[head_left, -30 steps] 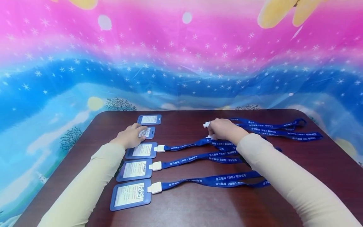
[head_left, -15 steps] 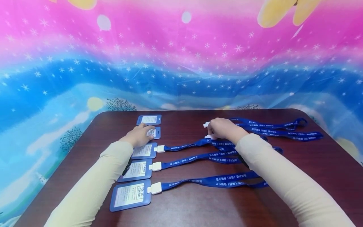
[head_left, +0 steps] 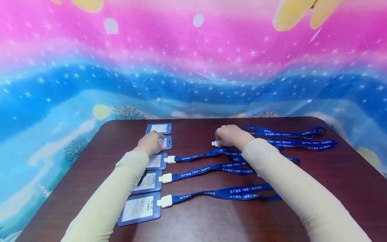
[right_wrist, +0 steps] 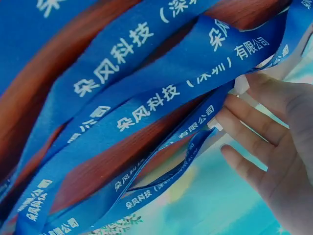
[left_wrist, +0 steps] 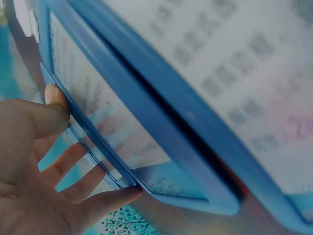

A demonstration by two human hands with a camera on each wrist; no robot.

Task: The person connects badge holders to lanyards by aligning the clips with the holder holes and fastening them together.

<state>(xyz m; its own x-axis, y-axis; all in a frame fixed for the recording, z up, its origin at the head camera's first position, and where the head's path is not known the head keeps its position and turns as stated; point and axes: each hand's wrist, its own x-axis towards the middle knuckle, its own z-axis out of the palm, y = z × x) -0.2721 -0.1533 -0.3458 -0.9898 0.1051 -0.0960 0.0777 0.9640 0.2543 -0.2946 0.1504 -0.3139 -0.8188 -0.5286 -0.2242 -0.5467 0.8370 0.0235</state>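
Observation:
My left hand (head_left: 148, 144) lies over a blue ID card holder (head_left: 167, 142), the second from the back of a row. In the left wrist view, the thumb (left_wrist: 56, 98) is at the holder's near edge and the fingers span its other side. My right hand (head_left: 232, 136) pinches the white clip (head_left: 215, 143) of a blue lanyard (head_left: 305, 144) whose strap runs off to the right. A gap of bare table separates that clip from the holder. In the right wrist view, thumb and fingertips meet round a white clip (right_wrist: 241, 84), partly hidden behind blue straps.
Nearer on the brown table (head_left: 199, 222) lie three holders, the front one (head_left: 139, 209) included, each joined by a white clip (head_left: 166, 201) to a lanyard (head_left: 229, 192). A loose holder (head_left: 159, 128) and another lanyard (head_left: 290, 134) lie at the back, before a printed cloth (head_left: 193, 67).
My left hand has slid its card holder to the right, roughly in line with the one behind. My right hand has shifted slightly left with the lanyard clip.

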